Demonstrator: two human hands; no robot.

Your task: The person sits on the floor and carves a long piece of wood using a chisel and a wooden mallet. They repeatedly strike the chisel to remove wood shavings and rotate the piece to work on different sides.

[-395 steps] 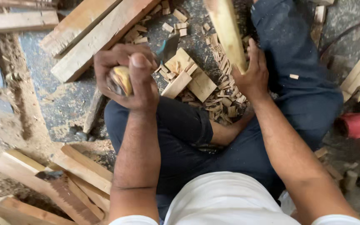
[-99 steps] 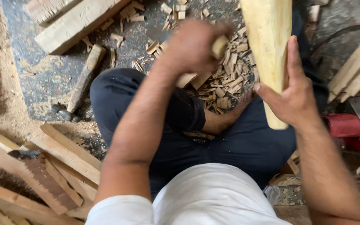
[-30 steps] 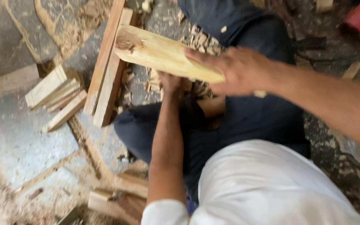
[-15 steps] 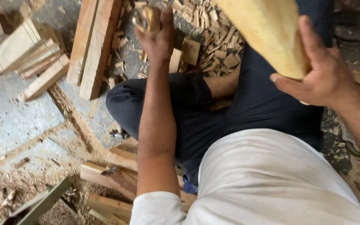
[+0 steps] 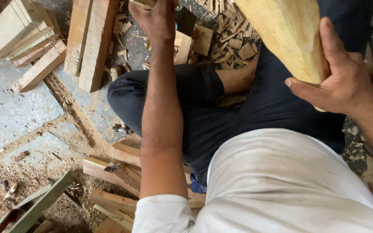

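The big pale wooden billet (image 5: pixel 288 36) stands tilted over my crossed legs, its lower end seated in my right hand (image 5: pixel 339 80), fingers wrapped behind it and thumb pressed across its front. My left hand (image 5: pixel 156 17) is closed around a tool handle (image 5: pixel 143 3) at the frame's top edge, above the wood chips (image 5: pixel 225 39). Planks (image 5: pixel 89 41) lie left.

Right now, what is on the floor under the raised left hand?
Under the left hand lie pale wood chips and short offcut blocks on the grey floor. The hand and forearm cover what lies directly beneath; what its fingers grip is mostly cut off.
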